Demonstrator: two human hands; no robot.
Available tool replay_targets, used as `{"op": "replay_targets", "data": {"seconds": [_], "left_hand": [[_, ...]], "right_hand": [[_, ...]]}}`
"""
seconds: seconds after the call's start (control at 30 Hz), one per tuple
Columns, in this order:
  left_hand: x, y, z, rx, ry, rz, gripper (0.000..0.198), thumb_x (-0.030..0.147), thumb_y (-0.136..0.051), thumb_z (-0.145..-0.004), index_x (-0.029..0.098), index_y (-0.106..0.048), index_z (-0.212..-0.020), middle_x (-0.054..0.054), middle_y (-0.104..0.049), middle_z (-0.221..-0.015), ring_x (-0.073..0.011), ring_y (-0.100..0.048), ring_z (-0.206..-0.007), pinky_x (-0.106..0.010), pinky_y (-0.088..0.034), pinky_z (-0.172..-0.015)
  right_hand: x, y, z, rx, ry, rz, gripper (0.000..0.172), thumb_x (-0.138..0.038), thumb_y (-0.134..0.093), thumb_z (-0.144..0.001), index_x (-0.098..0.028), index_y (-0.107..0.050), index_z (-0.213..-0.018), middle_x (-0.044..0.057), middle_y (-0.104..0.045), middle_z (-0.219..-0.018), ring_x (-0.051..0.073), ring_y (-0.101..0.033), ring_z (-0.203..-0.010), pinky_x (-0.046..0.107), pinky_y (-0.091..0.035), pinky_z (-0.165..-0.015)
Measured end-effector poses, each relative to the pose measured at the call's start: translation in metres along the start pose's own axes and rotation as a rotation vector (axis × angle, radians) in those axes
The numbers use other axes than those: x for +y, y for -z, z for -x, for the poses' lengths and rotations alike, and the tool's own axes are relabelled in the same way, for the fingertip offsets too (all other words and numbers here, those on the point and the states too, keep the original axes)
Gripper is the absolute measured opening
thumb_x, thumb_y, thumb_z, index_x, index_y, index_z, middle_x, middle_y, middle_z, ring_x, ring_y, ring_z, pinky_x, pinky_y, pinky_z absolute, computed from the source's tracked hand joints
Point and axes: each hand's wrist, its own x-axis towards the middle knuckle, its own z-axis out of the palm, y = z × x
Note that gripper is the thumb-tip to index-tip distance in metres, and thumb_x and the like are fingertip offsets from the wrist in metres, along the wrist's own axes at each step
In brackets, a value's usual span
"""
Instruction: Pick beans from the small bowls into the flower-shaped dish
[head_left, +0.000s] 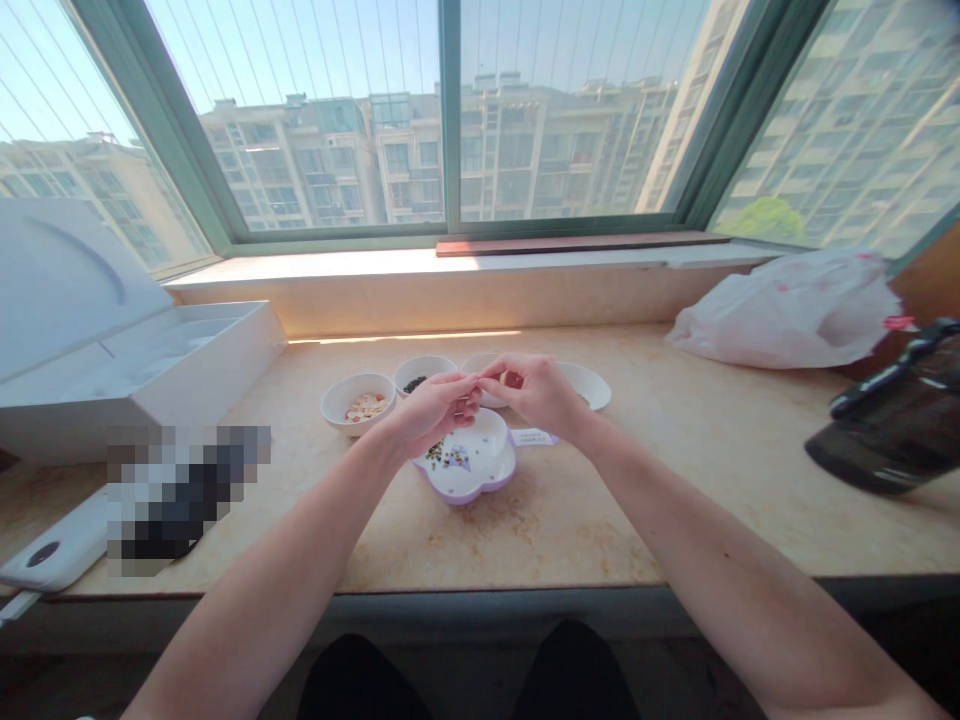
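My left hand [441, 408] and my right hand [527, 385] meet fingertip to fingertip above a purple-rimmed, flower-shaped white dish [491, 455] with a handle. Both are closed in a pinch, and whatever is between the fingertips is too small to make out. Small greenish and yellow beans or grains [448, 456] lie in the left part of the dish. Behind it stand several white bowls. The leftmost bowl [330, 405] holds pale and reddish pieces; black beans [414, 383] sit in another. My right hand partly covers a third bowl [480, 364] and the rightmost bowl [592, 388].
An open white box [232, 350] stands at the left, near a white device [64, 545] and a blurred-out dark object [187, 505]. At the right are a plastic bag [787, 310] and a dark container [892, 430]. The counter's front edge [510, 590] runs before my knees.
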Motion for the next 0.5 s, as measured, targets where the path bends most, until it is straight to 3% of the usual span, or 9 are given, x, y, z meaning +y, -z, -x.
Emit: {"op": "replay_targets", "data": {"seconds": [0.13, 0.27, 0.37, 0.5], "left_hand": [[0.0, 0.0, -0.001, 0.035, -0.065, -0.147, 0.023, 0.033, -0.066, -0.087, 0.016, -0.054, -0.077, 0.002, -0.049, -0.071, -0.0074, -0.043, -0.059, -0.022, -0.032, -0.056], [-0.001, 0.004, -0.002, 0.115, -0.177, -0.691, 0.026, 0.035, -0.056, -0.093, 0.017, -0.059, -0.074, 0.0, -0.054, -0.068, -0.0112, -0.046, -0.059, -0.025, -0.034, -0.058], [-0.005, 0.01, -0.003, -0.017, -0.266, -1.13, 0.017, 0.022, -0.059, -0.087, 0.018, -0.065, -0.072, -0.001, -0.061, -0.071, -0.0143, -0.051, -0.066, -0.028, -0.037, -0.065], [-0.011, 0.016, -0.003, -0.165, -0.254, -1.301, 0.01, 0.014, -0.066, -0.078, 0.018, -0.068, -0.069, -0.001, -0.06, -0.064, -0.0155, -0.052, -0.062, -0.029, -0.038, -0.067]], "right_hand": [[-0.001, -0.001, -0.001, 0.002, -0.013, -0.053, 0.024, -0.043, -0.066, -0.088, -0.02, -0.074, -0.088, 0.004, -0.071, -0.083, 0.015, -0.056, -0.07, 0.029, -0.041, -0.068], [-0.001, 0.002, -0.002, -0.138, -0.193, -0.408, 0.029, -0.047, -0.069, -0.085, -0.018, -0.069, -0.085, 0.001, -0.065, -0.076, 0.011, -0.046, -0.06, 0.025, -0.034, -0.056], [0.0, 0.008, -0.003, -0.319, -0.367, -0.657, 0.034, -0.05, -0.073, -0.081, -0.017, -0.065, -0.079, -0.002, -0.055, -0.068, 0.007, -0.033, -0.053, 0.024, -0.022, -0.049], [-0.002, 0.016, -0.003, -0.461, -0.431, -0.77, 0.033, -0.045, -0.08, -0.077, -0.016, -0.063, -0.075, -0.003, -0.051, -0.067, 0.007, -0.03, -0.055, 0.023, -0.02, -0.049]]}}
